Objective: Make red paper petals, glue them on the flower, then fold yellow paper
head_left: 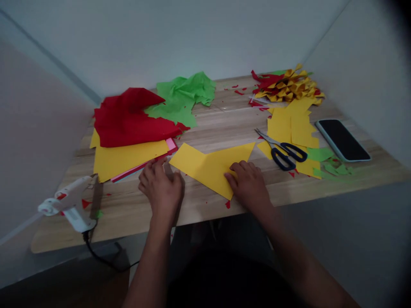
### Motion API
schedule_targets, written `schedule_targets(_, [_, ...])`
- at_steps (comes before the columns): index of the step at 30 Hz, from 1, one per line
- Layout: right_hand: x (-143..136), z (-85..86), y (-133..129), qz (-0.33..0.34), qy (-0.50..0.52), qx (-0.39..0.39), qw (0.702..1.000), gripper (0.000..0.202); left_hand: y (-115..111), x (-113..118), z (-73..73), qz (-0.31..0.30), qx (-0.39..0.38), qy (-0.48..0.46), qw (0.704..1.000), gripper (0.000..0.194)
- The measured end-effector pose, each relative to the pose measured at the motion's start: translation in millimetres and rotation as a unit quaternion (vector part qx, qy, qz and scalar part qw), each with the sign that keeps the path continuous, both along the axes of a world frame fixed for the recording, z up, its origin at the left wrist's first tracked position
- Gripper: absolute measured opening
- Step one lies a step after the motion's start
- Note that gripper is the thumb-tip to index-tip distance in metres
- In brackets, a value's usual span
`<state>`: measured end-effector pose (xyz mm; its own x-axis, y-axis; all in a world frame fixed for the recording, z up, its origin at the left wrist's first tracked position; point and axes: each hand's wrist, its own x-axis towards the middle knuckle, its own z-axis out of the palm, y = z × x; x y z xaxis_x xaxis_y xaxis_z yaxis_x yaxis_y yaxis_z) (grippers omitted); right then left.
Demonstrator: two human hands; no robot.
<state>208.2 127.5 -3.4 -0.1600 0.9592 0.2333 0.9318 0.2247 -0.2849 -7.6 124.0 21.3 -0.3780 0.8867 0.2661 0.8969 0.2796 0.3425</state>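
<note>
A yellow paper piece [208,169] with a notch in its far edge lies on the wooden table [221,115] in front of me. My right hand [248,184] grips its right part, thumb and fingers closed at the edge. To the left of the paper, my left hand [162,184] rests on the table with fingers bent and apart, holding nothing, near the paper's left corner. Dark-handled scissors [282,152] lie to the right with their blades apart, beside cut yellow sheets [292,126].
Red crepe paper [128,119] covers stacked yellow sheets [128,160] at left, with green crepe paper [189,94] behind. A corded glue gun [75,203] sits front left. Twisted yellow pieces [295,87] lie back right, a phone [343,139] far right. Red scraps are scattered about.
</note>
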Motion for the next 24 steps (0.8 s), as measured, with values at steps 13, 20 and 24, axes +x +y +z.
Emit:
schedule_targets(13, [1,-4.9,1,0.009,-0.007,0.013,1.000,0.016,-32,-4,-8.1,-0.282,-0.161,0.153,0.933,0.074])
schedule_targets(20, [-1,2.8,-9,-0.012,0.075,0.084,0.994,0.029,-11,-32,-5.7,-0.196,-0.123,0.145,0.962,0.066])
schedule_targets(24, [6,6.7,-37,0.146,0.077,0.066,0.984,0.046,-30,-22,-0.7,-0.363,-0.097,0.136,0.917,0.061])
